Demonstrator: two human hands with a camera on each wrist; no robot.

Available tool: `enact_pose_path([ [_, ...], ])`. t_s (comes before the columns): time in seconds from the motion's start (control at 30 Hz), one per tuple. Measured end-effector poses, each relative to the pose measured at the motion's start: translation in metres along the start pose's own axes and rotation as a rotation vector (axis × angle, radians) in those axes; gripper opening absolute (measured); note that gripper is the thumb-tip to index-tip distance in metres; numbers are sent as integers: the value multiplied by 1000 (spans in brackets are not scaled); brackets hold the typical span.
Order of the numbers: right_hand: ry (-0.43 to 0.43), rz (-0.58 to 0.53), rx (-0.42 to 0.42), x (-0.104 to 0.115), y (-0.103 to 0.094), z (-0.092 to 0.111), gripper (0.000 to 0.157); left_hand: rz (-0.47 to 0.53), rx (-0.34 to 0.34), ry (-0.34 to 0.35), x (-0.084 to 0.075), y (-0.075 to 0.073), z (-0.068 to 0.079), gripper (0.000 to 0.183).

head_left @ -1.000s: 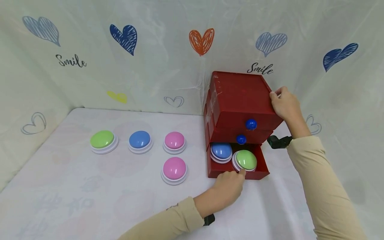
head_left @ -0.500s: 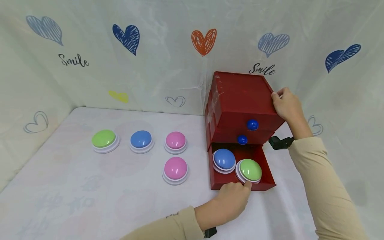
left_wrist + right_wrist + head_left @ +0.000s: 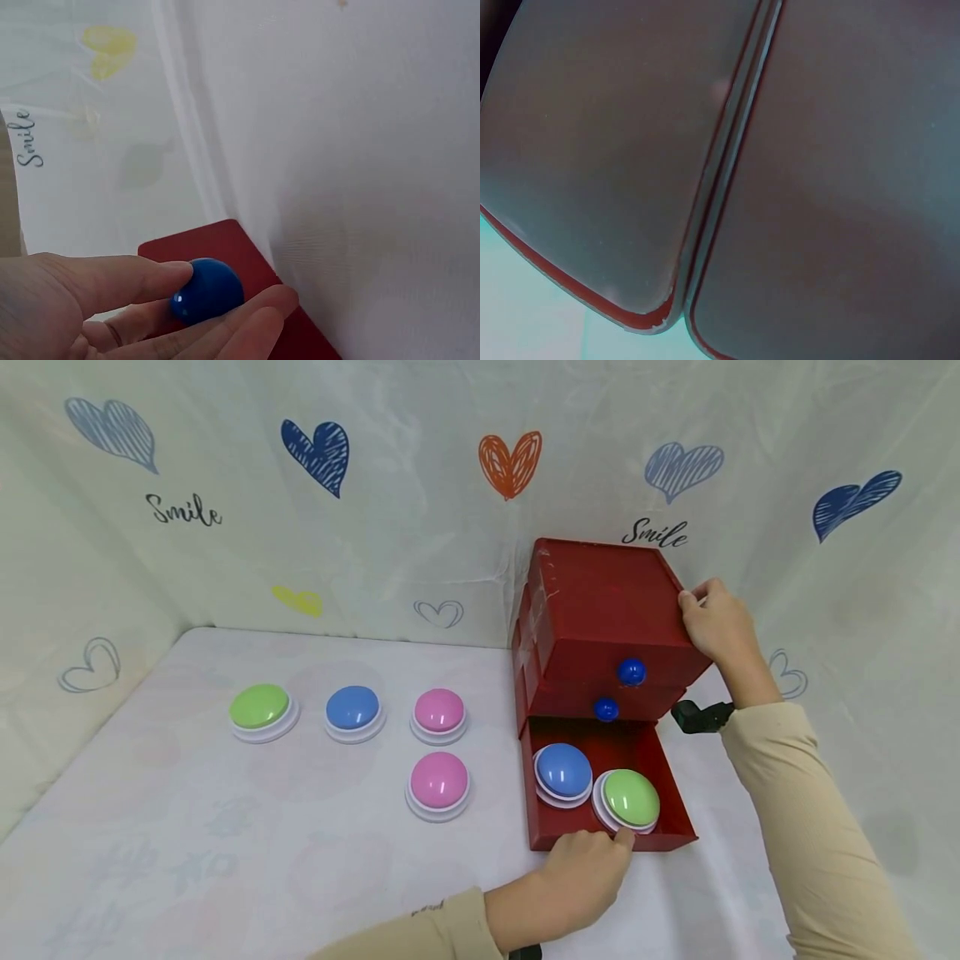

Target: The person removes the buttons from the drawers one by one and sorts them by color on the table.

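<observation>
A red drawer cabinet (image 3: 607,597) stands on the table's right side, its bottom drawer (image 3: 540,837) pulled well out. My left hand (image 3: 581,881) is at the drawer's front. In the left wrist view its thumb and fingers pinch the round blue knob (image 3: 214,291) on the red drawer front (image 3: 247,259). My right hand (image 3: 716,622) holds the cabinet's top right edge, thumb over the top; the right wrist view shows only cabinet panels (image 3: 615,150). Inside the drawer sit a blue push button (image 3: 564,770) and a green push button (image 3: 632,797), both on white bases.
Left of the cabinet, a green button (image 3: 258,707), a blue button (image 3: 352,708) and two pink buttons, the back one (image 3: 438,710) and the front one (image 3: 438,781), rest on the white table. Blue knobs (image 3: 632,672) mark the upper drawers. A printed curtain (image 3: 420,543) hangs behind.
The bottom drawer has slid farther out toward me with my left hand on its knob, carrying both buttons inside. My right hand stays on the cabinet edge.
</observation>
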State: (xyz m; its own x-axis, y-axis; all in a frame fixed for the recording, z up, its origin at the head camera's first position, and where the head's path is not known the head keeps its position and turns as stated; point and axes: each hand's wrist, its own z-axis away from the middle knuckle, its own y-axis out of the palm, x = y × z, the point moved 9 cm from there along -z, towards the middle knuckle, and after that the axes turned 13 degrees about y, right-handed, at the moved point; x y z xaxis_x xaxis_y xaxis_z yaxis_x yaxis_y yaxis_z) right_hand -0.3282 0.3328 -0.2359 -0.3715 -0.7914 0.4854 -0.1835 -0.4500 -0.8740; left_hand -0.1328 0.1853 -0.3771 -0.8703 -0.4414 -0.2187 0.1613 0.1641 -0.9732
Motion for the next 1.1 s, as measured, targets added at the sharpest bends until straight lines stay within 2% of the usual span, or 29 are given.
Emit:
enact_pose_path([
  [0.2,0,-1,-4,0,0,0,53,24,65,-12,0,1,1,31],
  [0.4,-1,-2,0,-1,1,0,54,122,133,-27,3,-1,5,32],
  [0.47,2,-2,1,-1,0,0,54,167,132,-28,5,-4,7,31],
  [0.6,5,-3,3,-1,-1,-1,54,280,47,-6,7,-19,12,28],
  [0.7,3,-3,4,-1,0,-1,54,362,-68,20,12,-36,16,24],
  [0.83,0,-3,2,-1,0,-1,55,429,-212,27,27,-54,21,20],
  [0.97,-5,-2,-7,0,-2,0,54,396,-310,2,48,-60,26,18],
  [1.1,-9,-4,-9,1,-2,0,53,346,-331,-48,67,-56,29,19],
])
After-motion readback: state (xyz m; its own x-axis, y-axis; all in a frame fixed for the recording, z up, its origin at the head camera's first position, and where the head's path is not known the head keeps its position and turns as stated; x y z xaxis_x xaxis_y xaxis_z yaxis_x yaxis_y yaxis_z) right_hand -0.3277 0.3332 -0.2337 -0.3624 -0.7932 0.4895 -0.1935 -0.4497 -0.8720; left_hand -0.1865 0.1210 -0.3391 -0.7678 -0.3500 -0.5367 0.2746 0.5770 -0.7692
